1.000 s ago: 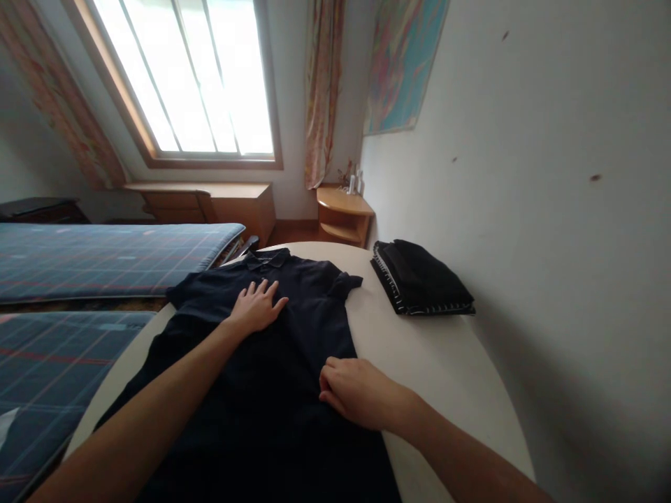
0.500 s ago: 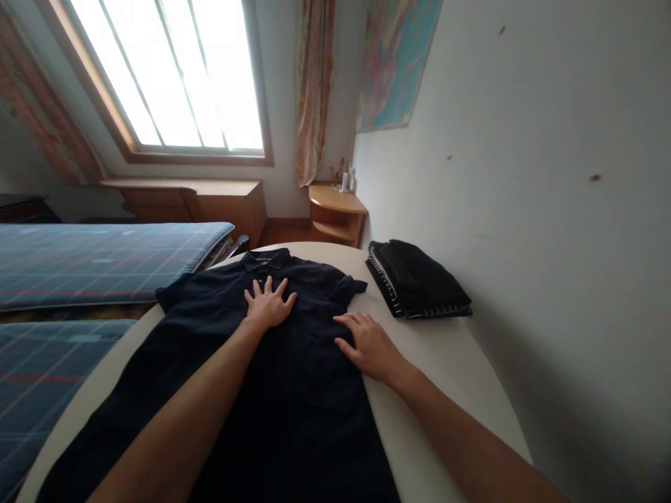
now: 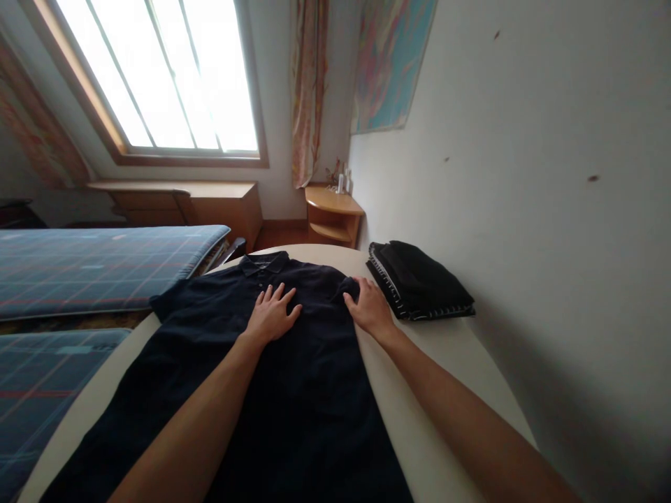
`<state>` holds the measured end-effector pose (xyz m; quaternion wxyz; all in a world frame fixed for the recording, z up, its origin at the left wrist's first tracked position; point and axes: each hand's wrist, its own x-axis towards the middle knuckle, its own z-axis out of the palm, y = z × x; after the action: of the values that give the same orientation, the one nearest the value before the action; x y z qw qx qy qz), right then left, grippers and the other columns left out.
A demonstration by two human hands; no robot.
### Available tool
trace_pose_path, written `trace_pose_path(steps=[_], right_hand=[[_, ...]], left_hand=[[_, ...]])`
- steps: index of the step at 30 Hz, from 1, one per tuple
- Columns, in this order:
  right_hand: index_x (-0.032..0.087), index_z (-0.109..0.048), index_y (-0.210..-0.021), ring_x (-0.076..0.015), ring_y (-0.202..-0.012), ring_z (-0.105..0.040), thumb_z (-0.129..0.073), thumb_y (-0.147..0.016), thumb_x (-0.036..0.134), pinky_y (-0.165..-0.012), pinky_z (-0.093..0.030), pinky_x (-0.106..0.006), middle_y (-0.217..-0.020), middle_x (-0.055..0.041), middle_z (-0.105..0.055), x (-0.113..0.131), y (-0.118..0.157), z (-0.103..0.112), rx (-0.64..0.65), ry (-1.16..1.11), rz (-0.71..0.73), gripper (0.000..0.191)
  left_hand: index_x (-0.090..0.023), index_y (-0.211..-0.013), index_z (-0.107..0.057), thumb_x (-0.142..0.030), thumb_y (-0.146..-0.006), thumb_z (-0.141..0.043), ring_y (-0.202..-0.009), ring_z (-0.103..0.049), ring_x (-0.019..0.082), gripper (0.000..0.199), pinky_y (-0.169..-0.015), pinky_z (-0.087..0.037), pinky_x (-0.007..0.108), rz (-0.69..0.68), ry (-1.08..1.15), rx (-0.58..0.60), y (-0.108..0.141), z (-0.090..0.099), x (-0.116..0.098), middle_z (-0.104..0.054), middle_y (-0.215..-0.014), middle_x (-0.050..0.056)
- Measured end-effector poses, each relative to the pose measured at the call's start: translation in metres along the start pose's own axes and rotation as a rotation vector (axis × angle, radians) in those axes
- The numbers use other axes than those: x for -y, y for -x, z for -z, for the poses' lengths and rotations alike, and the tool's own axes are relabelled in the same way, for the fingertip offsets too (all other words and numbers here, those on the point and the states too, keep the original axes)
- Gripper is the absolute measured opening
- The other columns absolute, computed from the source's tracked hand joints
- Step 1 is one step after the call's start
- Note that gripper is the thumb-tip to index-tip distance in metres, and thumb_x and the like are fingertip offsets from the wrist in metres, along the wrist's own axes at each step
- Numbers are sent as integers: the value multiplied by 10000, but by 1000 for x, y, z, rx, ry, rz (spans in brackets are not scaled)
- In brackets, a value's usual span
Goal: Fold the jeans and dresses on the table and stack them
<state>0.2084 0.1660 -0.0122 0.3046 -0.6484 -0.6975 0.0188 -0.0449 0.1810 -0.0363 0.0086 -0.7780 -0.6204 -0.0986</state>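
Note:
A dark navy collared shirt (image 3: 314, 391) lies spread on a pale round table (image 3: 445, 391), its collar at the far edge. My left hand (image 3: 271, 316) rests on the upper chest just below the collar, fingers spread and holding nothing. At the shirt's right sleeve (image 3: 347, 288), my right hand (image 3: 368, 307) has its thumb and fingers closed on the cloth. The sleeve end looks bunched there. Beside that hand, to the right, sits a folded black stack of cloth (image 3: 419, 279) with white stitching along its edges.
Blue plaid mattresses (image 3: 105, 269) stand left of the table, close to its edge. A white wall (image 3: 524, 209) runs along the right side. Beyond the table are a corner shelf (image 3: 333, 201), a wooden desk (image 3: 225, 192) and a bright window (image 3: 157, 77).
My right hand has moved up and away from me onto the sleeve and closed on it. My left hand has shifted slightly on the chest. The view has moved a little.

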Motion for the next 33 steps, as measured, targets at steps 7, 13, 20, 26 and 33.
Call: trace_pose_path(steps=[7,13,20,26,33], right_hand=[[167,-569,-1231,-203,-928,-647,-536,-896,262,-915,-502,-344,-984,-68,-681,-24,-2,-22,-70,-328,51,350],[164,-551,-1311,-253,-1144,-605,-575,-867,293,-1057,-439,-423,-1238,-133,-647,-33,-6,-25,-87,-306,30,463],[179,-606,-1202,-212,-981,-625,-560,-798,199,-923,-510,-348,-1161,-100,-642,-25,-9,-20,-95,-418,92,407],[213,-666,-1094,-197,-753,-643,-526,-879,253,-761,-474,-300,-781,-23,-680,-6,11,0,-33,-147,23,259],[217,-737,-766,-227,-746,-662,-456,-976,454,-673,-416,-316,-773,-93,-724,-2,13,10,83,228,-90,422]], left_hand=[[-264,-1518,-436,-564,-973,-411,-1485,-259,399,622,-1183,-232,535,-4,12,7,-3,-1,0,-341,-1612,96],[-243,-1451,-528,-480,-959,-461,-1451,-361,333,550,-1188,-273,471,-41,12,-63,-1,4,-6,-467,-1541,71],[-227,-1422,-554,-465,-965,-452,-1384,-463,288,526,-1145,-362,415,-88,34,-94,1,7,-16,-555,-1465,66],[-225,-1438,-540,-484,-976,-432,-1412,-424,315,540,-1146,-365,437,-102,15,-83,0,3,-14,-520,-1496,76],[-222,-1453,-523,-473,-980,-429,-1418,-418,312,544,-1150,-362,434,-108,12,-84,0,2,-15,-516,-1499,78]])
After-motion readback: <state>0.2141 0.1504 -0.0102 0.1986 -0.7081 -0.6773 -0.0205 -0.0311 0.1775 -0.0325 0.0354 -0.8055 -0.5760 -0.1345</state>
